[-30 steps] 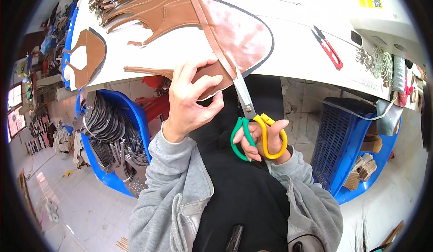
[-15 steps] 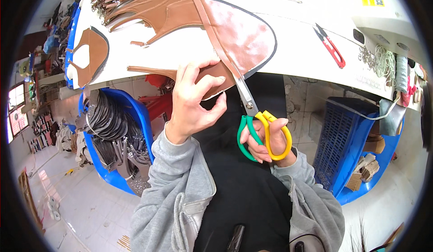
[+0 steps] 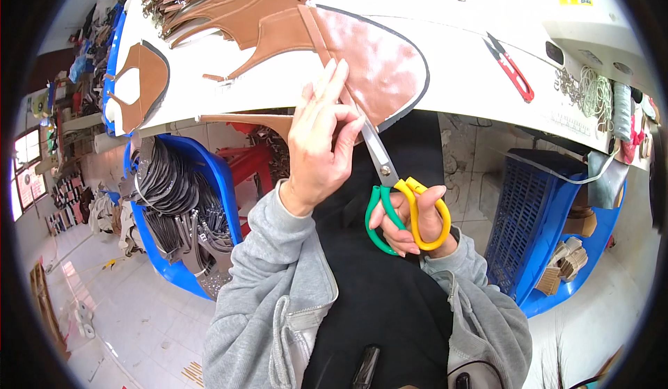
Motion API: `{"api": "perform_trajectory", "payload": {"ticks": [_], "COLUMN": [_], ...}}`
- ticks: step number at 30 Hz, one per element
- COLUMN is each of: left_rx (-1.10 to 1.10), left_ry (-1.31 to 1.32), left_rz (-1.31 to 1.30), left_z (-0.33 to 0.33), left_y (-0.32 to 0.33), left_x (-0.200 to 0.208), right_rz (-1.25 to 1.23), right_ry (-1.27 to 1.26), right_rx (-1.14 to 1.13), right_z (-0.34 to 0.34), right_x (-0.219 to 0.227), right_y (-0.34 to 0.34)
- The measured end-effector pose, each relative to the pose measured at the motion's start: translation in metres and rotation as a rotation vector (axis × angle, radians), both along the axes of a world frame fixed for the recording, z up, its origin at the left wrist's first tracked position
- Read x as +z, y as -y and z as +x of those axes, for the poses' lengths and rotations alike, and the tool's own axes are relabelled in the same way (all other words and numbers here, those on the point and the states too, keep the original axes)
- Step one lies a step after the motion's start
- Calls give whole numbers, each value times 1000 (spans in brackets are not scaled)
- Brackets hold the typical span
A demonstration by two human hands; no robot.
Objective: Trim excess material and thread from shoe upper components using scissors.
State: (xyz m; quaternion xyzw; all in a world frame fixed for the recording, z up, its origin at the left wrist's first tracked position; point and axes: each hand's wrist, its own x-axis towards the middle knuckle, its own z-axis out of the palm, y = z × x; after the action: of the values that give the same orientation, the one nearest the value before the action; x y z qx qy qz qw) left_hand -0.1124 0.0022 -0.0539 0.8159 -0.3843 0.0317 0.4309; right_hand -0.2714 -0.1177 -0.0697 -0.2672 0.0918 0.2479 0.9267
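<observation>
My right hand point(image 3: 417, 225) is wrapped round the scissors point(image 3: 379, 156), which have one green and one yellow handle. Their blades point up and away, reaching the lower edge of the brown leather piece point(image 3: 372, 65) at the table's front edge. My left hand point(image 3: 320, 138) lies over the leather just left of the blades. Its longer fingers stretch flat along a seamed strip, and its thumb and forefinger are bent close together. A narrow brown leather strap point(image 3: 243, 118) runs out leftward from beneath this hand. How it joins the larger piece is hidden.
Brown leather pieces point(image 3: 285, 24) pile at the far left of the white table point(image 3: 473, 90), near a separate cutout point(image 3: 152, 76). Red thread snips point(image 3: 511, 72) lie to the right. Below stand a blue tub point(image 3: 226, 180) of dark straps and a blue crate point(image 3: 518, 215).
My left hand has moved slightly right and farther up onto the leather, its longer fingers straightening. The narrow strap has shifted with it. The scissors stay nearly in place.
</observation>
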Motion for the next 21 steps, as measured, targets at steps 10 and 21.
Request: {"api": "perform_trajectory", "payload": {"ticks": [10,21], "left_rx": [-65,-174], "left_ry": [-81,-236], "left_rz": [54,9], "left_z": [-18,-19], "left_y": [-4,-13], "left_x": [7,13], "right_rz": [-51,-180], "right_ry": [-38,-4], "right_rx": [-37,32], "right_z": [7,8], "right_x": [2,0], "right_y": [-7,3]}}
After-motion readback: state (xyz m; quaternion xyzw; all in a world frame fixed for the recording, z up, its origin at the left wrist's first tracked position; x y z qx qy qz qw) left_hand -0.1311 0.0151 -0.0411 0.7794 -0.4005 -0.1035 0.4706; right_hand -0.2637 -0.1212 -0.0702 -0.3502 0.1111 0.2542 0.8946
